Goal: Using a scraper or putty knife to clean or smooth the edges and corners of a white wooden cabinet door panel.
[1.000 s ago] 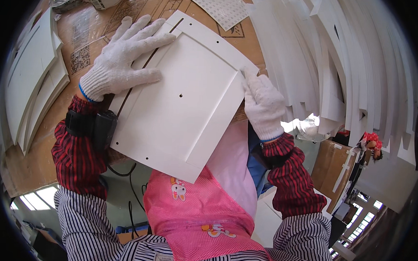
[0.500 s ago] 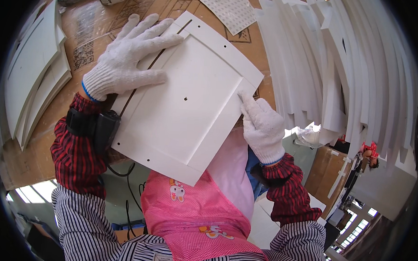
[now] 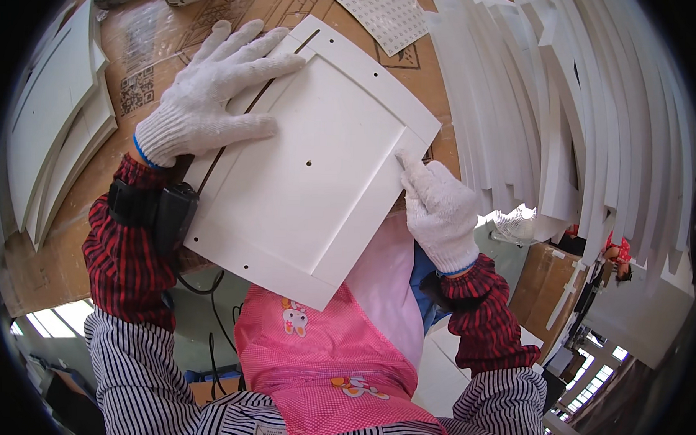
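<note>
- At the centre of the frame lies the white panel [image 3: 307, 166], a flat rectangular board with a raised border frame and a recessed middle field, resting partly on the cardboard-covered table [image 3: 64, 223] and jutting over its near edge toward the pink apron [image 3: 320, 347].
- Left hand [image 3: 211, 90], in a white knit glove, lies flat and spread on the panel's upper-left border, fingers fanned toward the top of the frame, pressing down.
- Right hand [image 3: 440, 209], also gloved, is at the panel's right edge; its fingertips are bunched and touch the inner step of the border, while the rest of the hand sits just off the board. Whether it pinches the edge I cannot tell.
- Handling, as a judgement: the board looks stiff and holds its shape with no sag where it overhangs, so it is probably rigid and fairly light. The smooth painted face may slide under gloves, and corners and edges could chip or scuff; gripping by the two long borders seems safest.
- Orientation: the long axis runs diagonally, from the lower left of the frame up to the upper right; the face with the recessed field points up at the camera. A small hole [image 3: 309, 162] sits mid-field, with more small holes near the edges.
- Upper right of the frame shows stacked white boards [image 3: 567, 95] standing on edge; more white panels [image 3: 48, 130] lie at the left.
</note>
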